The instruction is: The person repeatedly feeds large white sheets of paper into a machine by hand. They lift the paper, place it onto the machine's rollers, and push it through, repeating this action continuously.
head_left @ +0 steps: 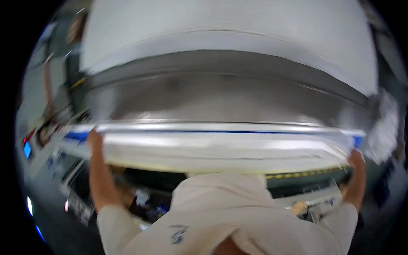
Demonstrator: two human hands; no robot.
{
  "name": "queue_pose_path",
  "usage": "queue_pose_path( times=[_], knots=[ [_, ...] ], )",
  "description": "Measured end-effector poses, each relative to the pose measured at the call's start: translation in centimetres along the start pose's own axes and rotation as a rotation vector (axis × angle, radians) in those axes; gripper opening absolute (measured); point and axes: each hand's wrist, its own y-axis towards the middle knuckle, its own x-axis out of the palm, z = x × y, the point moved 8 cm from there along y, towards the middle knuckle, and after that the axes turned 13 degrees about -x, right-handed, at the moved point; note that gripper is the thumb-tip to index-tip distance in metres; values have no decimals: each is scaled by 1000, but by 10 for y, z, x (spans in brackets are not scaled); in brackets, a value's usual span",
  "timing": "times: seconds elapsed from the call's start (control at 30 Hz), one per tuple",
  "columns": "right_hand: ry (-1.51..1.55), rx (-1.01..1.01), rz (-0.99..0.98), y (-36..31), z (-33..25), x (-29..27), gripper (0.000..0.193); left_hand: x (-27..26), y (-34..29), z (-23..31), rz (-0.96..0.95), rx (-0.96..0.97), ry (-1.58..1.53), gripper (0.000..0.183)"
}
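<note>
A long white sheet (212, 146) of cloth or film stretches across in front of my body, with its near edge hanging slightly slack. My left hand (95, 139) is closed at its left end, by a blue strip (77, 135). At the right end my right hand (356, 159) grips the sheet's edge, just below another patch of blue. Both arms are spread wide, and the fingers are small and blurred. Right behind the sheet runs a shiny metal bar (212, 127). Beyond it rises a smooth grey metal panel (229, 95).
A broad white surface (229, 19) fills the far side above the panel. Crumpled whitish plastic (382, 127) hangs at the right end. Yellow-and-black tape (306, 173) shows below the sheet. To the left are a small lit blue screen (27, 149) and a cluttered bench.
</note>
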Motion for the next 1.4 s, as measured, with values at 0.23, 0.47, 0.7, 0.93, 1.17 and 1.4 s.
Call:
queue_pose_path(
  times=[0.23, 0.47, 0.7, 0.93, 1.17, 1.4],
  knots=[
    [-7, 138, 62, 14, -19, -54, 18, -18, -48, 43, -57, 14, 53, 34],
    [-83, 236, 199, 22, 0, -65, 31, -55, -58, 65, 40, 129, 71, 30],
    [123, 568, 205, 2, 23, -51, 22, -68, -68, 71, 50, 74, -29, 30],
    [457, 461, 547, 31, -65, -101, 25, -48, -118, 111, 145, 233, -515, 30],
    [738, -128, 943, -12, -271, -174, 26, -107, -267, 236, -27, 380, -824, 24],
    [1153, -727, 783, -58, -497, -205, 12, -126, -364, 189, 124, 623, -1166, 14]
  ],
)
